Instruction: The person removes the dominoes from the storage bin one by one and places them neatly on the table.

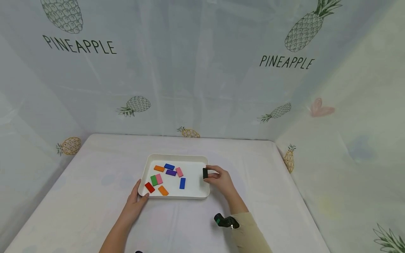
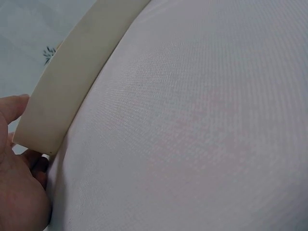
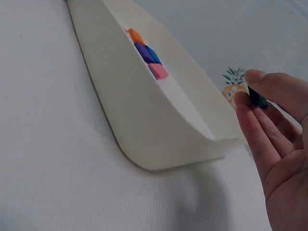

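Observation:
A shallow white tray [image 1: 193, 181] lies on the table with several coloured blocks in it. My left hand [image 1: 134, 203] grips the tray's near left corner, thumb at the front side and fingers along the left side. The left wrist view shows that hand [image 2: 19, 187] around the corner of the tray wall [image 2: 67, 91]. Over the right rim, my right hand [image 1: 222, 181] pinches a small black block [image 1: 205, 173] between thumb and fingertips. In the right wrist view the black block [image 3: 257, 98] is held above the rim, partly covered by the thumb.
Inside the tray, a red block [image 1: 149, 187], a green block [image 1: 154, 180] and an orange block [image 1: 163, 190] lie to the left. A blue block [image 1: 182, 183] lies near the middle. A dark wrist device [image 1: 226, 221] sits by the right sleeve.

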Available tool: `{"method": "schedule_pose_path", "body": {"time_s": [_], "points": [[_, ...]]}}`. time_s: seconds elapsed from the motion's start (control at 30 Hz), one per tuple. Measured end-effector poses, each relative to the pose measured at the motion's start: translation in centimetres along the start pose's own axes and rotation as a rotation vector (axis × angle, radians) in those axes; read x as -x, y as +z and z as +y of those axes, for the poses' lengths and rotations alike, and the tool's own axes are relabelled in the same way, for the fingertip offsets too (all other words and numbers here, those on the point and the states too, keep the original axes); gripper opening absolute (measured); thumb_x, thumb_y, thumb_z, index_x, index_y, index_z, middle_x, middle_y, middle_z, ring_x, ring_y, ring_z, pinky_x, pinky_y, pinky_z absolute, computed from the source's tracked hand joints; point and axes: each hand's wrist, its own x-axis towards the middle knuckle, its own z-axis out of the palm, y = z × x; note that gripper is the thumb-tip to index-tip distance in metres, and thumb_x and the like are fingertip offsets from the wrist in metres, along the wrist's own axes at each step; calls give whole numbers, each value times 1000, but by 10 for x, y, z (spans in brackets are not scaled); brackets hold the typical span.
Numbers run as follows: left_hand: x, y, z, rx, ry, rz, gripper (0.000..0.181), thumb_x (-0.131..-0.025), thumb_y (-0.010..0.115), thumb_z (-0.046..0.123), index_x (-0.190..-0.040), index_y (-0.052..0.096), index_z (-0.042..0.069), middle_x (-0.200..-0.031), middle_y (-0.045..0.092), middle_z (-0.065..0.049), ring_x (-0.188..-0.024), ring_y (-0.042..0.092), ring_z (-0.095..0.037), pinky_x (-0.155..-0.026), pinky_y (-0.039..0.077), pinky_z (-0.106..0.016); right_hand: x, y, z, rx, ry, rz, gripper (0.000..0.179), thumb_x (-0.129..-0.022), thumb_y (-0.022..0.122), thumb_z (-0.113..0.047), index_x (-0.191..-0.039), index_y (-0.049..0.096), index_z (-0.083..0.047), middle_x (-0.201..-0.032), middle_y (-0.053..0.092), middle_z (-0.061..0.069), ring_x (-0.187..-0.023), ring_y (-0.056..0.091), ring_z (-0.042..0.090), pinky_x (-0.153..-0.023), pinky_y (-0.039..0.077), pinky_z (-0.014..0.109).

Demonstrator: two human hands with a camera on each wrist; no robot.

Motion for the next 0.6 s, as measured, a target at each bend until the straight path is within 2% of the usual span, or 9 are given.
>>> {"method": "schedule_pose_path", "body": {"time_s": [0.1, 0.2, 0.33, 0.6], "points": [[0, 0, -1, -3, 9, -2, 80, -100, 56, 26, -158, 2, 15, -162, 5, -17, -147, -1, -38, -111, 6, -66, -4, -7, 16, -14, 15, 37, 58, -78, 80, -1, -131, 59, -1, -109, 70, 17, -94, 69, 19, -75, 55, 26], [-1, 1, -1, 4, 7, -3, 80, -100, 56, 25, -158, 2, 16, -162, 4, -17, -147, -1, -38, -112, 6, -66, -4, -13, 24, -7, 21, 83, 52, -77, 82, -3, -126, 65, -5, -114, 69, 12, -95, 69, 18, -76, 55, 27], [-1, 1, -2, 13, -6, -3, 80, -100, 56, 24, -158, 2, 16, -162, 4, -16, -147, -2, -37, -112, 6, -66, -4, -22, 32, 11, 39, 127, 47, -76, 83, -5, -120, 69, -9, -107, 71, 10, -95, 70, 19, -77, 54, 28], [0, 0, -1, 7, 2, 0, 80, -100, 56, 26, -158, 2, 16, -162, 4, -17, -147, -2, -38, -111, 5, -66, -7, -39, 44, 33, 100, 148, 47, -74, 85, -9, -119, 70, -10, -104, 72, 12, -97, 69, 21, -84, 54, 33]]}}
